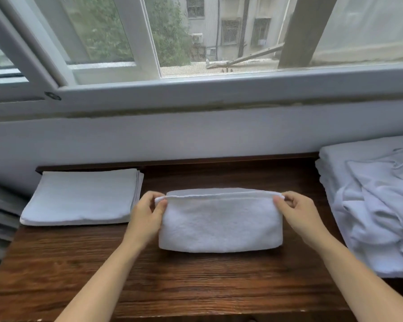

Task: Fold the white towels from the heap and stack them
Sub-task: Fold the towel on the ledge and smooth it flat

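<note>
Towel [220, 223], white and folded into a thick rectangle, lies at the middle of the dark wooden table [172, 280]. Its upper layer's far edge is pinched at both ends: the left hand [149, 213] grips the corner at 9 o'clock of the towel, thumb on top, and the right hand [296, 211] grips the corner at 3 o'clock the same way. At 10 o'clock, near the left hand, rests the stack of folded towels [82, 198]. At 3 o'clock, well apart, sits the crumpled heap [377, 205] of white towels.
</note>
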The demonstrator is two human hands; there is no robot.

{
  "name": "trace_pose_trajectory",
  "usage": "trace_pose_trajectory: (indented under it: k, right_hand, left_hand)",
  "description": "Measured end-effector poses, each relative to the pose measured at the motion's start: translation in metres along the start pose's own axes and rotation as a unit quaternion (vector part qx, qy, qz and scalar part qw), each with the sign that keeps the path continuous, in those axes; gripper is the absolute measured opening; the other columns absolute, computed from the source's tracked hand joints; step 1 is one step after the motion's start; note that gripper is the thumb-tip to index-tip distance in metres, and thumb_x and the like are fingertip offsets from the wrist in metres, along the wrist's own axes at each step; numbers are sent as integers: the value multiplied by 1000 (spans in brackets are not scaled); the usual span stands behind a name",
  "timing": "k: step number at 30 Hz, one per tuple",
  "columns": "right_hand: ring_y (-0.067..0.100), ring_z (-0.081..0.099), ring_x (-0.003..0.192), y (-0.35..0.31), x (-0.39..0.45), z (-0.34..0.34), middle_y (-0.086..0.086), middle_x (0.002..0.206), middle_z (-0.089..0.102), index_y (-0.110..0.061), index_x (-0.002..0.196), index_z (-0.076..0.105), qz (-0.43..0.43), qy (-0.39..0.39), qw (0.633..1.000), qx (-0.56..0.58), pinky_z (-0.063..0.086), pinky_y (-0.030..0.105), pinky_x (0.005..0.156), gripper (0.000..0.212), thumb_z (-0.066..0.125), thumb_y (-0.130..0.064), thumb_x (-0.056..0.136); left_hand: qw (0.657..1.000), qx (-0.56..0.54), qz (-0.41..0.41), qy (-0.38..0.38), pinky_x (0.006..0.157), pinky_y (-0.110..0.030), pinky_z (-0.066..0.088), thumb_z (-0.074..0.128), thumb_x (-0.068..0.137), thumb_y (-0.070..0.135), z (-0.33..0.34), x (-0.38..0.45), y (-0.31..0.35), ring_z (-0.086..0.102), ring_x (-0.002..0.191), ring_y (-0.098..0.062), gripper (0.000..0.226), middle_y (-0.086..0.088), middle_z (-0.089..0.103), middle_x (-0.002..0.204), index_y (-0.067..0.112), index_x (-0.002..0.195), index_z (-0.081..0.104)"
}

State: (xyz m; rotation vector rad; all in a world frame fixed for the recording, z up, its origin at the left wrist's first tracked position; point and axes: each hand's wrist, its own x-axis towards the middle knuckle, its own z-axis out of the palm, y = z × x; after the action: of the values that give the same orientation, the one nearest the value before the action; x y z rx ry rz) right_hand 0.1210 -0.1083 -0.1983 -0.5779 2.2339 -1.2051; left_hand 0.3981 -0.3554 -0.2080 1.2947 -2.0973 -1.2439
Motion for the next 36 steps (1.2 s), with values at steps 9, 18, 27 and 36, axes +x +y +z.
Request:
trace_pose_trajectory:
  k: [9, 18, 27, 36]
  right_hand:
    - [15, 63, 80, 18, 68, 36, 4, 87, 69, -19, 98, 65, 53, 21, 994, -93, 45, 27, 63, 13, 61, -31, 101]
    - [22, 60, 73, 29, 77, 48, 9, 80, 63, -12, 90, 61, 71, 62, 992, -87, 43, 30, 59, 21, 55, -26, 105]
    - [29, 65, 91, 26, 75, 55, 5, 90, 64, -11, 104, 59, 89, 87, 988, -88, 45, 29, 64, 19, 61, -30, 101]
    - [30, 26, 155, 15, 27, 171, 14, 165, 32, -8, 157, 38, -224, -65, 908, -348, 14, 46, 125, 62, 44, -32, 100]
  left_hand:
    - [991, 125, -40, 2, 65, -33, 41, 59, 97, 22, 44, 69, -18, 62, 83, -18, 11, 3, 65, 89, 19, 105, 66]
    - [993, 74, -33, 85, 69, -33, 38, 54, 102, 22, 55, 71, -20, 59, 83, -18, 6, 2, 64, 90, 22, 100, 59]
    - [969, 219, 4, 113, 91, -45, 48, 62, 99, 18, 65, 74, -31, 56, 112, -34, 28, -14, 54, 128, 10, 125, 56]
    - [888, 359, 257, -129, 128, -48, 5, 27, 102, 34, 137, 26, -22, -3, 158, -31, 67, -12, 1, 169, 6, 162, 14]
